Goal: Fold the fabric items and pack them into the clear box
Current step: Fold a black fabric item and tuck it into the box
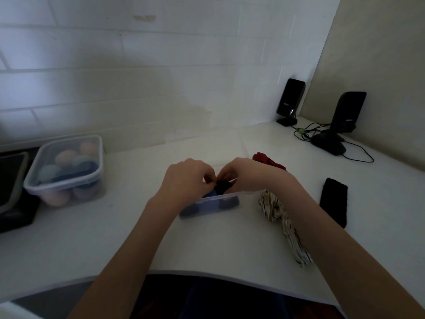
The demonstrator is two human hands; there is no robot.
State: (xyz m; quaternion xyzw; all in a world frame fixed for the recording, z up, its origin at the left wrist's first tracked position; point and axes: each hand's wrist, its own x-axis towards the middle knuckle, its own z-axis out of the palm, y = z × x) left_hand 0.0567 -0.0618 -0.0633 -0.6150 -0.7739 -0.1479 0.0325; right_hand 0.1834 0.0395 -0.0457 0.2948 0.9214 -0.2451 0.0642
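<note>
A shallow clear box (220, 199) stands on the white counter in front of me, with dark blue and black fabric inside. Both hands meet over it. My left hand (186, 178) and my right hand (243, 173) pinch a black fabric piece (223, 186) between their fingertips, just above the box. A striped cream cloth (282, 224) lies crumpled to the right of the box, partly under my right forearm. Behind my right wrist sits a red cloth (268, 160). A flat black folded piece (333, 201) lies further right.
A lidded clear container (66, 169) of pastel balls stands at the left, beside a dark device (11, 192). A clear lid (207, 143) lies behind the box. Two black speakers (291, 100) (347, 111), a mouse and cables occupy the back right corner. The counter's curved edge (207, 272) is near me.
</note>
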